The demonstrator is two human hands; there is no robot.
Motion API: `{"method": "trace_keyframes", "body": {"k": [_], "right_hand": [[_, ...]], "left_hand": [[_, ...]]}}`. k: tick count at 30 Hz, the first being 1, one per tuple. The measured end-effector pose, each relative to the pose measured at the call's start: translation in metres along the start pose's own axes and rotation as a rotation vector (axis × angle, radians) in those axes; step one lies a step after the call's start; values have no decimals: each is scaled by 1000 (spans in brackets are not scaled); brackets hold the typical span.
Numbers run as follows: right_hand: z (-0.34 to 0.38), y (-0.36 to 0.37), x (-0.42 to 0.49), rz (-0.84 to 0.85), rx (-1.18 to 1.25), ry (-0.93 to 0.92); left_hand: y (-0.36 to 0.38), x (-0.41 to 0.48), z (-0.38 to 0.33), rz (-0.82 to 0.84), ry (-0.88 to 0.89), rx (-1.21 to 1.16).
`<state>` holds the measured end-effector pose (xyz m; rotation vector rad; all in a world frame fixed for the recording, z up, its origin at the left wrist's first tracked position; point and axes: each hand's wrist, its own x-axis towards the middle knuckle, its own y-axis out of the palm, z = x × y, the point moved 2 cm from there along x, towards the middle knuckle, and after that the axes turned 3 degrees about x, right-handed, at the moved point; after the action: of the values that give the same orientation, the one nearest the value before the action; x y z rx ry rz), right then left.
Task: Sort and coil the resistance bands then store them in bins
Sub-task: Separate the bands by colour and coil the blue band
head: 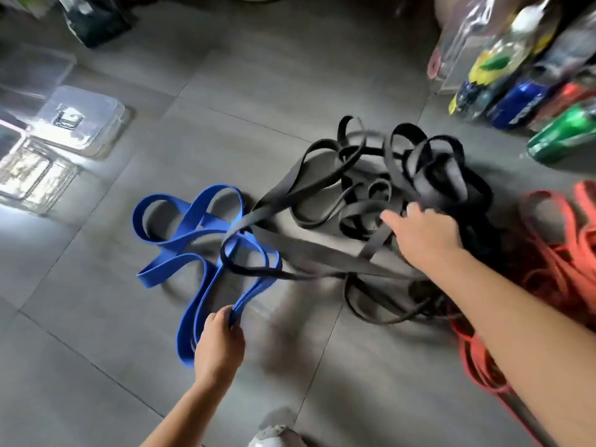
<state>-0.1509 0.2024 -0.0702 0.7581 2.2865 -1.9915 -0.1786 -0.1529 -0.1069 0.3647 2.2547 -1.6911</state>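
Note:
Blue resistance bands (193, 240) lie looped on the grey tiled floor at centre left. My left hand (219, 343) grips their near end. A tangled heap of black bands (387, 185) fills the centre, and one black loop crosses over the blue ones. My right hand (425, 233) reaches into the black heap with fingers curled over the bands; whether it grips one is unclear. Red bands (554, 259) lie in a loose pile at the right, partly hidden under my right forearm.
Clear plastic bins (38, 175) and a lid (84, 121) sit at the left edge. Bottles and cans in clear wrap (516, 75) stand at the upper right. A dark bag (93, 21) is at the top left. My shoe (277, 437) shows at the bottom.

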Motion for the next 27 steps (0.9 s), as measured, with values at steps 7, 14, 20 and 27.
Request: {"method": "trace_keyframes", "body": {"k": [7, 14, 20, 27], "right_hand": [[34, -21, -15, -421, 325, 15], [36, 56, -44, 25, -62, -368], [32, 11, -25, -74, 21, -96], [84, 22, -122, -80, 38, -482]], "left_hand": [[18, -17, -39, 27, 134, -65], [13, -15, -8, 46, -59, -41], [24, -34, 2, 266, 60, 88], [19, -42, -37, 287, 147, 143]]}}
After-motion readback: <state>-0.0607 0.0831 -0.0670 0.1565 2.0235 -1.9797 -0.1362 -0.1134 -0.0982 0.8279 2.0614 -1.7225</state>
